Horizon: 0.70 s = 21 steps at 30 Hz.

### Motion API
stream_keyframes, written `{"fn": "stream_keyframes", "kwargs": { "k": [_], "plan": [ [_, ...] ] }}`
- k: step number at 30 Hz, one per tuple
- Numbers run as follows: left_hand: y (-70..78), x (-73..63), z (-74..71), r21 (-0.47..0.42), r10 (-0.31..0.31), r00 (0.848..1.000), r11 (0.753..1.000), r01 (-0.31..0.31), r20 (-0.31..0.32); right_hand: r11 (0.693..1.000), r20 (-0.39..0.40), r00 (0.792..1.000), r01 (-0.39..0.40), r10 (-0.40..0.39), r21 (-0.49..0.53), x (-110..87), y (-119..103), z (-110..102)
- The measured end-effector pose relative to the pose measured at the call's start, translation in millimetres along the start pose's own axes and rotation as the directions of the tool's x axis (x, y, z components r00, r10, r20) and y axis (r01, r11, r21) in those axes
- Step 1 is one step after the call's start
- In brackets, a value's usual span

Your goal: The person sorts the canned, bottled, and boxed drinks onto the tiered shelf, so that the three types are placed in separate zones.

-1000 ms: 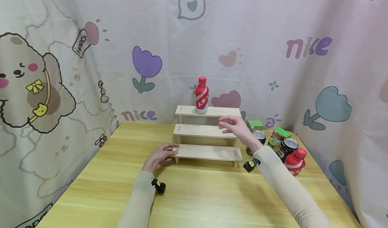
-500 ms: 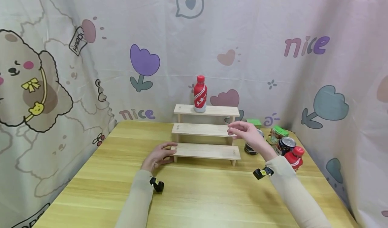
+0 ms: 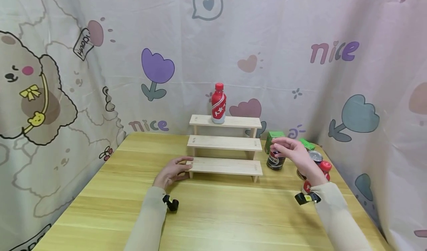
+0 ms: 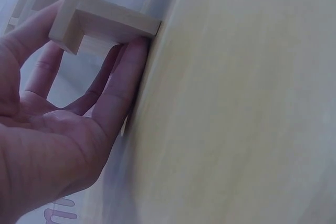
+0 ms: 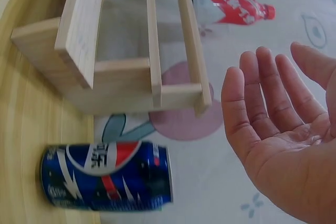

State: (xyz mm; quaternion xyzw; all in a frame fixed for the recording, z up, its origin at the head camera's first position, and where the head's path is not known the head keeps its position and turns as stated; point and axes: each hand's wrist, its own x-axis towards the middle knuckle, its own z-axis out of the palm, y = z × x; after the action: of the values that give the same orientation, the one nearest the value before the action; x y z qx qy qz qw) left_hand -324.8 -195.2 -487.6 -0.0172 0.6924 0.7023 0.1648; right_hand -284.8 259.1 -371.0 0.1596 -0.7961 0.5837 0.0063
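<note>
A three-step wooden display rack (image 3: 223, 142) stands on the table, and my left hand (image 3: 171, 172) holds the left end of its lowest shelf. In the left wrist view, fingers (image 4: 121, 82) reach round the shelf end and touch its leg (image 4: 118, 18). A red-and-white bottle (image 3: 218, 104) stands upright on the top shelf. To the right of the rack, my right hand (image 3: 295, 156) is raised with loosely bent fingers and holds nothing. It overlaps the top of a dark blue Pepsi can (image 3: 275, 162). The right wrist view shows this can (image 5: 105, 177) apart from the hand.
Behind the can is a green box (image 3: 275, 135). Farther right, partly hidden by the right hand and forearm, are another green-topped box (image 3: 307, 144), another can (image 3: 315, 156) and a red-capped bottle (image 3: 325, 165). A printed curtain (image 3: 283, 39) hangs behind the table (image 3: 213, 214).
My right hand has moved right and slightly down, from in front of the rack's right side to over the Pepsi can. My left hand stays at the lowest shelf.
</note>
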Motion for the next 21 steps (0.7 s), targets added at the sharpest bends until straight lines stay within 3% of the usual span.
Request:
{"fn": "stream_keyframes", "kwargs": {
  "k": [8, 14, 21],
  "plan": [
    [-0.4, -0.7, 0.3, 0.005, -0.001, 1.000, 1.000, 0.001, -0.001, 0.999, -0.038, 0.999, -0.001, -0.001, -0.049, -12.8, 3.6, -19.7],
    [-1.0, 0.4, 0.3, -0.001, -0.005, 1.000, 1.000, 0.005, -0.001, 0.999, -0.070, 0.997, 0.040, -0.042, -0.023, -22.2, 2.9, -33.6],
    [1.1, -1.3, 0.3, -0.001, 0.000, 1.000, 1.000, 0.000, -0.005, 0.999, -0.099, 0.995, 0.030, -0.034, -0.043, -33.7, 4.6, -48.5]
  ]
}}
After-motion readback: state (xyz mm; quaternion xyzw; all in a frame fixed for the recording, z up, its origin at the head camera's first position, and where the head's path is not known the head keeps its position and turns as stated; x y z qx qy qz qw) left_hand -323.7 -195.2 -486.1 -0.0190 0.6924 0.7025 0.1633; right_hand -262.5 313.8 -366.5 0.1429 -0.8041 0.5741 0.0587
